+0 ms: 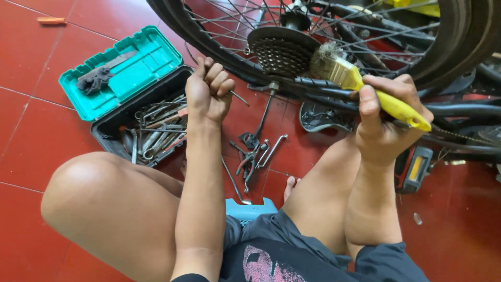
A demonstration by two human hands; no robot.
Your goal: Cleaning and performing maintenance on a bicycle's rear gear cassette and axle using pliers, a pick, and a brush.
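My right hand (pixel 387 119) grips a yellow-handled paintbrush (pixel 360 83), its dirty bristles pressed against the rear gear cluster (pixel 282 52) of an upside-down bicycle wheel. My left hand (pixel 209 91) is closed around the black tyre (pixel 209 47) at the wheel's lower left rim. Spokes fan out around the gears. I am squatting, both bare knees in view below the hands.
An open toolbox with a teal lid (pixel 122 73) lies on the red tiled floor at left, holding several wrenches (pixel 156 133). Loose hex keys and small tools (pixel 253 154) lie between my legs. A bicycle pedal (pixel 415 167) sits at right, a blue stool edge (pixel 250 209) beneath me.
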